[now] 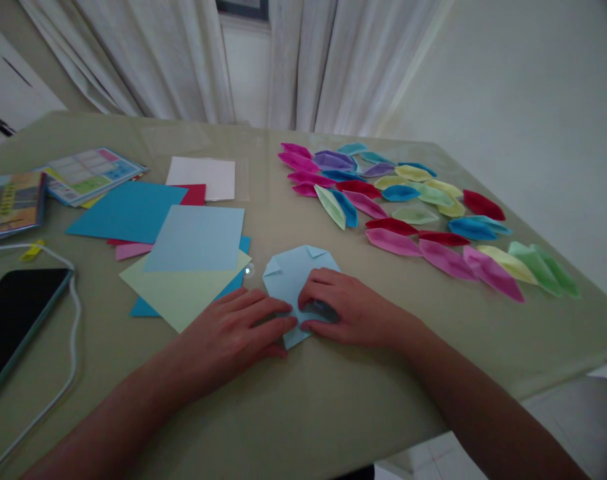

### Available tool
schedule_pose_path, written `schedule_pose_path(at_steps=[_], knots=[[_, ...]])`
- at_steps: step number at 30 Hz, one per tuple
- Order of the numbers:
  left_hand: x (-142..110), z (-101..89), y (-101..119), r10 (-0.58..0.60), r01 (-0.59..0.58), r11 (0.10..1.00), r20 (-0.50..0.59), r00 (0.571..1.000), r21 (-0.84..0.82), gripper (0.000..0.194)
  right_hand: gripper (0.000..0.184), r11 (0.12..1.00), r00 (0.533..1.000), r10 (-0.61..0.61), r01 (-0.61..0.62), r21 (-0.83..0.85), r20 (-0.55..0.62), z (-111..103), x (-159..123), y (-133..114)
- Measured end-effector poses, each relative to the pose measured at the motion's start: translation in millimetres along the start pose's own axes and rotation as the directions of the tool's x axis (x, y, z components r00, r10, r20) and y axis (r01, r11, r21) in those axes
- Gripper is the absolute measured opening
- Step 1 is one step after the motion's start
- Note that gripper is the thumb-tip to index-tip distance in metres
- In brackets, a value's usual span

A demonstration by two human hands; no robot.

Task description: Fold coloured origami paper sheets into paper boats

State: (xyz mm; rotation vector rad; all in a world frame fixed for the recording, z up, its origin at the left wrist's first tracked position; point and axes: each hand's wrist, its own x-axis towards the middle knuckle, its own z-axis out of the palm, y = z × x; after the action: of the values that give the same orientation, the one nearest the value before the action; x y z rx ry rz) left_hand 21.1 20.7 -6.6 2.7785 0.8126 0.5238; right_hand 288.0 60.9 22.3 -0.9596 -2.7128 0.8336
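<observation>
A light blue sheet of origami paper lies on the table in front of me, its far corners folded inward. My left hand rests at its near left edge, thumb and fingertips pinching the near part of the sheet. From the right, my right hand curves over the paper. Its fingertips and thumb press on the sheet close to the left fingertips, with a gap inside the curl. Fingers cover part of the near fold.
Loose coloured sheets, with a pale yellow one among them, lie left of my hands. Several folded paper pieces, such as a pink one, spread across the right. A phone, white cable and booklets are farther left.
</observation>
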Motion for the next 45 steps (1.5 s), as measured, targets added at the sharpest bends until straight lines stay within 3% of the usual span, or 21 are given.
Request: schedule_pose_path(at_steps=[7, 13, 25, 30, 45], knots=[[-1, 0.8, -3, -0.021, 0.022, 0.998, 0.018, 1.0, -0.066, 0.023, 0.017, 1.0, 1.0, -0.011, 0.011, 0.018, -0.01, 0, 0, 0], [4, 9.6, 6, -0.184, 0.183, 0.968, 0.009, 0.983, -0.174, 0.019, 0.018, 0.998, 1.0, -0.028, 0.028, 0.049, 0.004, -1, 1, 1], [15, 7.1, 20, -0.499, 0.5, 0.801, 0.092, 0.861, -0.329, 0.007, 0.007, 1.0, 0.999, -0.027, 0.027, 0.015, 0.018, -2, -1, -5], [17, 6.2, 21, -0.54, 0.534, 0.766, 0.092, 0.837, -0.357, 0.006, 0.007, 1.0, 0.999, -0.017, 0.016, 0.016, 0.032, -2, 0, -6], [18, 7.4, 20, -0.565, 0.557, 0.749, 0.092, 0.82, -0.359, 0.004, 0.013, 0.997, 1.0, 0.001, -0.003, 0.076, 0.03, -1, -1, -7]])
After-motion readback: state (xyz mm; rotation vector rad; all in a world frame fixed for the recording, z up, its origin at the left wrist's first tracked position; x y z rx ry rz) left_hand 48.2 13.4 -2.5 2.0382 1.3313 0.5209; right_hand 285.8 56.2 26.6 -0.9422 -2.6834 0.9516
